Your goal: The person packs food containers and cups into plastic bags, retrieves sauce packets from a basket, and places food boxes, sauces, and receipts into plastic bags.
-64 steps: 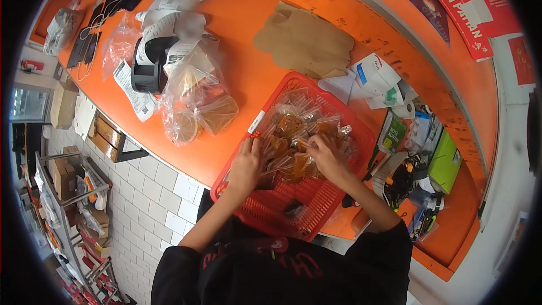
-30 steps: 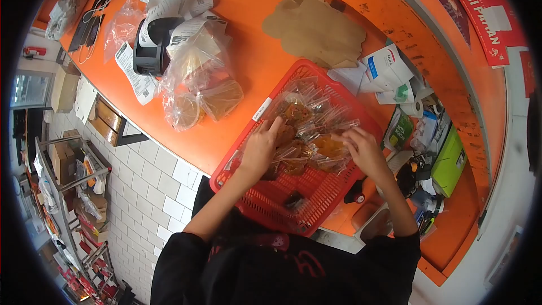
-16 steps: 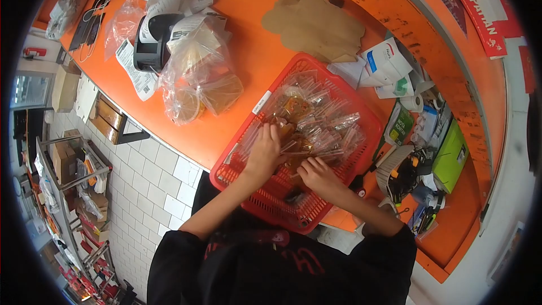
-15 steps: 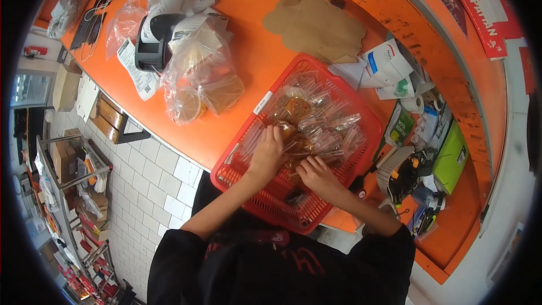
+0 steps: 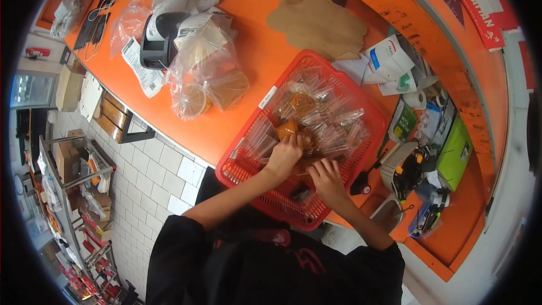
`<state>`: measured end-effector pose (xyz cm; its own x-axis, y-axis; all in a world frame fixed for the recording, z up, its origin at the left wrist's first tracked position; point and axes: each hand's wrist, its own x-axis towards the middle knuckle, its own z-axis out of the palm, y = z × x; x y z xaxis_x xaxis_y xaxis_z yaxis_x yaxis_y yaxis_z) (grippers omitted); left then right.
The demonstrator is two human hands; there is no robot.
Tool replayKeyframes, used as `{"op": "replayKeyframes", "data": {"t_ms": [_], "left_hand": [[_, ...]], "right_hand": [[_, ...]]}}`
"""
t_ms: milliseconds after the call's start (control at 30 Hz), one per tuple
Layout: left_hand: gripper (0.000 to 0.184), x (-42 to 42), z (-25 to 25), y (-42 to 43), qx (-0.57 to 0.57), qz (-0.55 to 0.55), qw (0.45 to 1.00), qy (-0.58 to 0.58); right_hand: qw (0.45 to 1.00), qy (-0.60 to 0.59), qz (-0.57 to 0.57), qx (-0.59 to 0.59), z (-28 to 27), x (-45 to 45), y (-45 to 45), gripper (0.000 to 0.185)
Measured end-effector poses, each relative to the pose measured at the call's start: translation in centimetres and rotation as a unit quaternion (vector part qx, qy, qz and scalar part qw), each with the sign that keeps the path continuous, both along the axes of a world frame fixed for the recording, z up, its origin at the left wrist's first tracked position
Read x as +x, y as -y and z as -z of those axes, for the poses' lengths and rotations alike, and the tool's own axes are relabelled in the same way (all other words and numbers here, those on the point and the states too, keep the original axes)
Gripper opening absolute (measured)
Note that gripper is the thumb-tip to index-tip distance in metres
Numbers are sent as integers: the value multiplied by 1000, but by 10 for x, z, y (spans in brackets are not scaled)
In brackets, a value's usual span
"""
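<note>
A red plastic basket stands near the table's edge in front of me. Clear plastic packets fill much of it, several with orange-yellow contents. My left hand is inside the basket, its fingers closed at the lower edge of an orange-yellow packet. Beside it, my right hand reaches in from the near right. Its fingers curl down over the packets, and what lies under the fingertips is hidden.
Clear bags with round tubs sit on the orange table beside a black holder. Brown paper lies beyond the basket. At the right are papers, a bin of tools and a green box.
My left hand has moved right and slightly nearer me, and more of the orange-yellow packet shows above its fingers. My right hand has shifted slightly right. The view has turned a little.
</note>
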<state>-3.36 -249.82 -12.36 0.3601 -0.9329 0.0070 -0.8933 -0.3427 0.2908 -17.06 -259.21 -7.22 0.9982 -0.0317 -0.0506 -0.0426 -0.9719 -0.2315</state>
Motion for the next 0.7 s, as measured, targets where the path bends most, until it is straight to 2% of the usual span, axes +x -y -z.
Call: {"op": "replayKeyframes", "data": {"t_ms": [100,167,300,367,533,600,700], "left_hand": [[25,21,0,4,-38,4,997,-62],[16,46,-22,9,16,48,980,-191],[13,82,-93,14,-7,-2,980,-199],[17,108,-140,6,-28,-16,957,-289],[23,165,-236,-65,-127,-31,972,-196],[24,181,-265,-121,-153,-65,976,-140],[24,189,-299,-233,-187,-167,959,-132]], "right_hand": [[1000,18,18,8,-3,-9,1,19],[999,23,34,36,-5,-15,3,25],[999,17,36,8,-34,-23,8,29],[998,36,41,11,-53,-21,12,29],[993,87,-10,-74,-134,19,3,28],[981,129,-68,-125,-168,48,-17,29],[962,192,-137,-136,-206,98,-72,29]]}}
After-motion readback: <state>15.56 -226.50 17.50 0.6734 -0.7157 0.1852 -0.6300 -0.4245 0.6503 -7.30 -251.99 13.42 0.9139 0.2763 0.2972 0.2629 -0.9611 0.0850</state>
